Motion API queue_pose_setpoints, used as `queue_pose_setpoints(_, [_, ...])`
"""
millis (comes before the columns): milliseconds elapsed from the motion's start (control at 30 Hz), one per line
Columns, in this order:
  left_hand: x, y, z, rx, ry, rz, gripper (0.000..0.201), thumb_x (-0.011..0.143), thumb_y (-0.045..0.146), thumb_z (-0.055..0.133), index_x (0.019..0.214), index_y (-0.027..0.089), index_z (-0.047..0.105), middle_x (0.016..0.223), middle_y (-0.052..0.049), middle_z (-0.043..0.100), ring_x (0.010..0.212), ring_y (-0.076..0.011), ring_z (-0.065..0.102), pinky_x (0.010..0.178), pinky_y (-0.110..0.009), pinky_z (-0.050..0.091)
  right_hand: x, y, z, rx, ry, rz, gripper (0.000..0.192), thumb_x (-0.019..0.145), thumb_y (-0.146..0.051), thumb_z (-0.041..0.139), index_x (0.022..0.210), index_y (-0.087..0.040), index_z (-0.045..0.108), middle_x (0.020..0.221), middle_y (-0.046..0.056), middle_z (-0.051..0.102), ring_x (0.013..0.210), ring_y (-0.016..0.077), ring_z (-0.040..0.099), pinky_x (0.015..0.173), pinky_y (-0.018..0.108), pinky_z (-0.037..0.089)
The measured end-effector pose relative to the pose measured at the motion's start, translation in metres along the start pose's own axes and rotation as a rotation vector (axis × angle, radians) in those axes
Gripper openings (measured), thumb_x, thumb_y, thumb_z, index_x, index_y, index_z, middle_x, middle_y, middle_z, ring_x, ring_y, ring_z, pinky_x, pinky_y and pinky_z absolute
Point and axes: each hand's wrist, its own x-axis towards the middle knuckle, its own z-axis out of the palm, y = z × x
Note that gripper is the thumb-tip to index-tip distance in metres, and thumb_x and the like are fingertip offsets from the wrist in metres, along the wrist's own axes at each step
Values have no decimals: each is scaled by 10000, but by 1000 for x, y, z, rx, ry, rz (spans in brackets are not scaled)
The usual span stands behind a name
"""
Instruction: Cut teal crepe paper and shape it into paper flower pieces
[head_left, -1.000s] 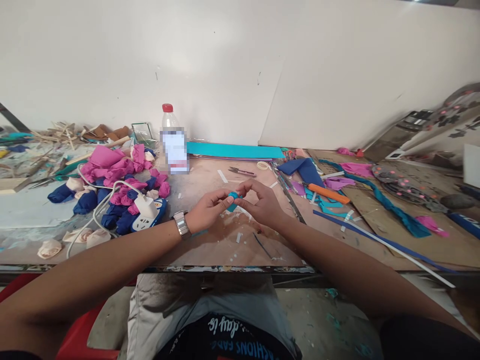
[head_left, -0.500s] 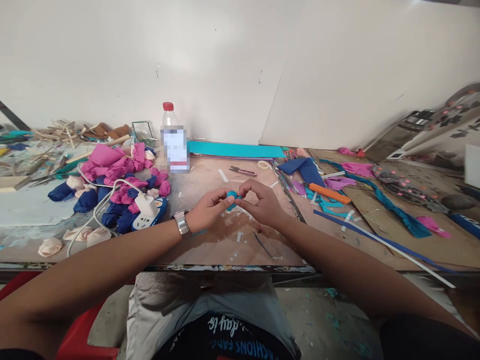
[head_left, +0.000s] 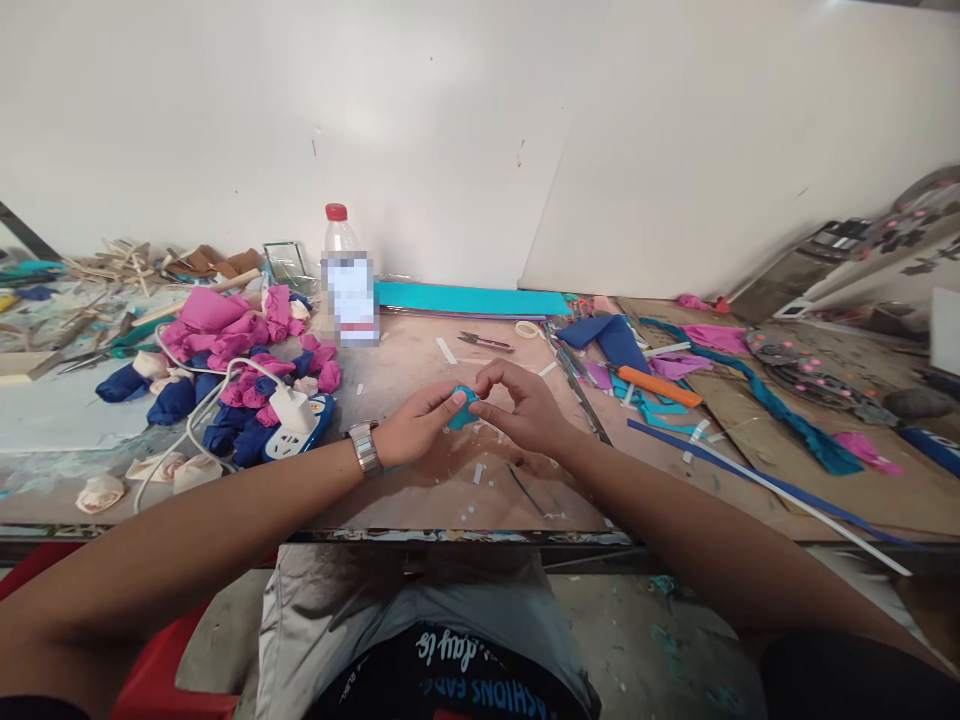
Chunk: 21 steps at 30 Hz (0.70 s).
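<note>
Slightly lower now, the teal foam piece [head_left: 463,407] is pinched between both hands. It is gripped equally by left hand [head_left: 415,424] and right hand [head_left: 525,408], fingertips together.

Single head view: camera sits above the near edge of the table [head_left: 450,500], faces forward and down toward the wall [head_left: 450,120] behind it, close range.

Metal wristwatch [head_left: 364,447], grey trousers [head_left: 360,610], dark printed shirt [head_left: 457,680].
</note>
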Motion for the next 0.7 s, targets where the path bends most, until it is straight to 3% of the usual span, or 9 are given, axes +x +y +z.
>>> queue_pose_setpoints(167, [-1, 0, 1, -33, -31, 15, 516, 999, 610, 447, 1162, 186, 693, 1145, -75, 672, 1109, -245, 579, 1021, -373, 443, 1, -3, -2, 27, -103, -81, 304, 947, -466, 659, 1131, -225, 651, 960, 57, 628, 862, 190, 591, 808, 359, 520])
queue_pose_setpoints(500, [-1, 6, 1, -43, -43, 1, 523, 990, 622, 465, 1139, 178, 697, 1156, -83, 677, 1116, -253, 584, 1018, -389, 448, 3, -8, -3, -23, -140, -116, 250, 946, -449, 660, 1065, -229, 654, 969, 59, 577, 859, 190, 548, 802, 358, 494])
queue_pose_setpoints(600, [-1, 5, 2, -84, 32, -30, 493, 991, 618, 466, 1119, 181, 658, 1102, -75, 655, 1014, -217, 580, 899, -342, 478, 1, -4, -2, 17, -85, -63, 264, 933, -460, 675, 1043, -228, 610, 961, 50, 583, 863, 186, 551, 804, 347, 494])
queue_pose_setpoints(700, [1, 1, 0, -167, 237, -64, 421, 959, 612, 540, 1006, 197, 597, 979, -34, 615, 878, -168, 561, 797, -288, 476, -1, 3, -1, 69, -13, 22, 274, 930, -465, 680, 1045, -229, 598, 960, 42, 603, 873, 180, 572, 818, 338, 502])
